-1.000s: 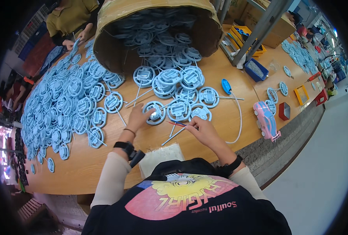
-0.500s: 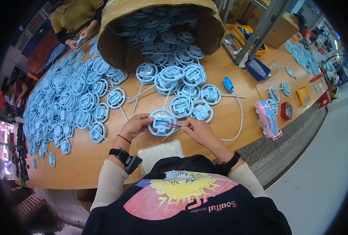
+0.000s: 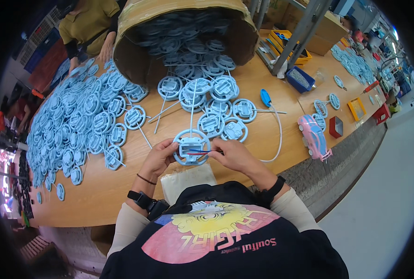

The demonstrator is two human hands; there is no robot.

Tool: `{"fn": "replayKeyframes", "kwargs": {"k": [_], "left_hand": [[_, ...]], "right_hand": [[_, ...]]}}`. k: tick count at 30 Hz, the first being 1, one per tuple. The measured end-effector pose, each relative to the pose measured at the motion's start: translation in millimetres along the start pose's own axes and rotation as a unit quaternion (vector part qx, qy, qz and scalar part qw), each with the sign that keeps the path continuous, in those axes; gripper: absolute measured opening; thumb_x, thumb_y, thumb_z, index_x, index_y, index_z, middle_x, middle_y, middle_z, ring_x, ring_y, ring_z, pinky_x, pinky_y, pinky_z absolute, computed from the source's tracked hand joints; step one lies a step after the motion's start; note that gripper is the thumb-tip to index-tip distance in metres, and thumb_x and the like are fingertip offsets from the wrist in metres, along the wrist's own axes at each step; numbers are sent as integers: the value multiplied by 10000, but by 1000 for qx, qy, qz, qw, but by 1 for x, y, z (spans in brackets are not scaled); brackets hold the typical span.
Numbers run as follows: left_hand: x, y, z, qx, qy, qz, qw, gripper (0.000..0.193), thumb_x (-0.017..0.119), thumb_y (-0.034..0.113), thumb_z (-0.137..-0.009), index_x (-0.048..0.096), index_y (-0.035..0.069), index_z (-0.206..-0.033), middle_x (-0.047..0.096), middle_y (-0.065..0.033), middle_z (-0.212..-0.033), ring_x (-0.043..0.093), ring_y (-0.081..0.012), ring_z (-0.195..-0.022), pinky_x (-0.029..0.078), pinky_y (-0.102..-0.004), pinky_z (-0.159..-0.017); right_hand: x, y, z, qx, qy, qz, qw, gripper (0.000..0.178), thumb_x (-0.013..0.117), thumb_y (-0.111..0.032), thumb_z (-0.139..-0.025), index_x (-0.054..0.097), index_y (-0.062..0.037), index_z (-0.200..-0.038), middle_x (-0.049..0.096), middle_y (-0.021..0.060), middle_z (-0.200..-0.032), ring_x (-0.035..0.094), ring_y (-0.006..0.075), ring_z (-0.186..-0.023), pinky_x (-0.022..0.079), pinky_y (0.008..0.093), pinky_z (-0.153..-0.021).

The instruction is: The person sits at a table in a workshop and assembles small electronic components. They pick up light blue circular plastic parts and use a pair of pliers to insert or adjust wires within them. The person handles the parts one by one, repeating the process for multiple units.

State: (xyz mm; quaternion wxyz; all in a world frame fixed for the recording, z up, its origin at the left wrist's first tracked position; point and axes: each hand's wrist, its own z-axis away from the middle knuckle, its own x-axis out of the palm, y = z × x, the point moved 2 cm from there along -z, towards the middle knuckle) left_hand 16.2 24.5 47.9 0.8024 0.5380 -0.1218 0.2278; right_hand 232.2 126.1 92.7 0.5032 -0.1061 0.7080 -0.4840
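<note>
In front of me I hold a light-blue toy steering wheel (image 3: 188,146), its open battery-box side facing up and a pale rod or cable running away from it. My left hand (image 3: 161,156) is closed on the left part of its rim. From the right, my right hand (image 3: 231,156) pinches thin red and blue wires (image 3: 198,152) that lie across the wheel's hub. The fingertips touch the wheel's right side, and the wires' ends are too small to make out. Just beyond are several similar steering wheels (image 3: 211,123).
A big heap of blue steering wheels (image 3: 83,111) covers the left; a tipped cardboard drum (image 3: 123,51) spills more. A blue-tipped white cable (image 3: 280,135), pink toy car (image 3: 315,138), blue screw bin (image 3: 302,80) and metal post (image 3: 304,35) stand right. A co-worker (image 3: 88,28) works far left.
The held wheel has come slightly nearer to me and turned a little. Both hands keep their grips. The co-worker's hands have lowered onto the heap.
</note>
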Motion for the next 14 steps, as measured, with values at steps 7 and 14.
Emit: {"fn": "replayKeyframes", "kwargs": {"k": [7,14], "left_hand": [[-1,1,4,19,-56,9,998,318,491,237,-907,519,12,-1129,595,-49,-933,597,-152,-830,512,-305,-757],[11,-23,0,-18,-56,125,990,517,496,368,-883,413,3,-1240,540,-135,-1170,543,-281,-1056,449,-434,-894]], "right_hand": [[0,-3,5,-33,40,2,999,205,623,-238,-785,531,-57,-759,565,104,-635,558,281,-574,416,357,-517],[11,4,7,-15,41,-5,999,194,617,-244,-789,527,-74,-813,583,90,-674,578,257,-619,428,360,-552]]}}
